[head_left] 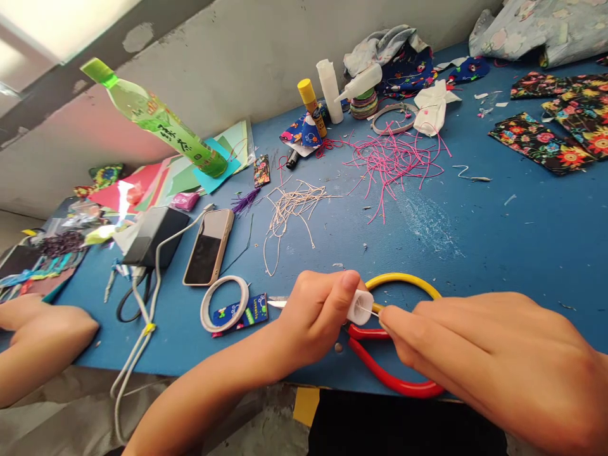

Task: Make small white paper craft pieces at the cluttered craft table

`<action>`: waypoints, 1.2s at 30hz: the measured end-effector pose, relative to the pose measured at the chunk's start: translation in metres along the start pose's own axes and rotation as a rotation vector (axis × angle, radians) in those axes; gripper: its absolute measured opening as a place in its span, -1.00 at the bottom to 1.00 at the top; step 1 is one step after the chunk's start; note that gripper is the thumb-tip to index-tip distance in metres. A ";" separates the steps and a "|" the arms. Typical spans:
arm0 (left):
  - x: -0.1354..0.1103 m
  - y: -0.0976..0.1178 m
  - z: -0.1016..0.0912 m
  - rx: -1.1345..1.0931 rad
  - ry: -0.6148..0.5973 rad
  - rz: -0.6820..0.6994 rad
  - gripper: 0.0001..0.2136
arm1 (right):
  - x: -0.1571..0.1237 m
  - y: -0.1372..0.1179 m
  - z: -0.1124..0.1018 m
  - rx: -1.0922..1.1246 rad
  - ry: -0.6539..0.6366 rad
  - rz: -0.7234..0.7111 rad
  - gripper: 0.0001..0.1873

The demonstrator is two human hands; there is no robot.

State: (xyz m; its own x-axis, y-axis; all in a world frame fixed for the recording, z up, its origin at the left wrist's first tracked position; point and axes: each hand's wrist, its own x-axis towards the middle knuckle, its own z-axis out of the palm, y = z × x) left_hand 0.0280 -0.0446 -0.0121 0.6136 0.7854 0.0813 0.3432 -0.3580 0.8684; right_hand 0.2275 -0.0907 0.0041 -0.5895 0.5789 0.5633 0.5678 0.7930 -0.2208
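Pinching a white spool (360,308) in the left hand (316,313); the right hand (475,342) nips its thread (370,310) over the scissors (394,380), near tabletop (475,240) edge. Likely drawing thread out; needs steady tension.

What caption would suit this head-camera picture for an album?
Left hand grips a small white cylinder as the right hand pinches beside it, above red-and-yellow-handled scissors on a cluttered blue table.

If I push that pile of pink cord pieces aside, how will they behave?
Probably floppy: the pink cord pieces lie curved and tangled. Likely very light, so they would drag in a clump and scatter over the blue table.
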 end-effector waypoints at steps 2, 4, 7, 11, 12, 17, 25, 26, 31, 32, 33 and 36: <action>0.000 0.000 0.000 0.006 -0.001 -0.009 -0.44 | -0.003 -0.001 0.001 0.020 -0.021 0.014 -0.64; 0.000 0.000 0.000 0.016 0.003 -0.013 -0.43 | -0.007 -0.003 0.001 0.039 -0.043 0.034 -0.63; 0.000 -0.002 0.000 0.028 0.001 -0.023 -0.42 | -0.008 -0.003 0.000 0.058 -0.052 0.051 -0.66; -0.001 -0.004 -0.001 0.037 0.004 -0.045 -0.42 | -0.004 0.002 -0.001 0.048 -0.052 0.073 -0.69; -0.001 -0.004 -0.001 0.032 0.005 -0.050 -0.43 | -0.004 0.003 -0.002 0.046 -0.056 0.074 -0.69; 0.003 -0.004 -0.004 0.034 0.036 -0.042 -0.55 | -0.004 0.010 -0.002 0.044 -0.017 0.060 -0.72; 0.008 -0.002 -0.009 0.184 0.102 0.161 -0.79 | 0.002 0.017 0.002 -0.026 0.040 0.053 -0.80; 0.008 -0.001 -0.010 0.162 0.086 0.187 -0.80 | 0.003 0.018 0.001 -0.024 0.031 0.057 -0.80; 0.011 0.001 -0.011 0.054 0.052 0.247 -0.84 | 0.004 0.021 0.001 -0.034 0.009 0.053 -0.80; 0.012 0.001 -0.011 0.046 0.065 0.255 -0.87 | 0.004 0.022 0.001 -0.034 0.014 0.053 -0.81; 0.014 0.001 -0.011 0.043 0.078 0.261 -0.90 | 0.005 0.022 0.001 -0.032 0.017 0.053 -0.81; 0.017 -0.002 -0.011 0.034 0.102 0.264 -0.91 | 0.006 0.026 0.000 -0.019 -0.001 0.057 -0.82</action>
State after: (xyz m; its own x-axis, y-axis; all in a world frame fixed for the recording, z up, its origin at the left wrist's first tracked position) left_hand 0.0300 -0.0255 -0.0068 0.6109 0.7090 0.3525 0.2057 -0.5720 0.7940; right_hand 0.2385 -0.0669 0.0015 -0.5564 0.6234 0.5493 0.6115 0.7548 -0.2373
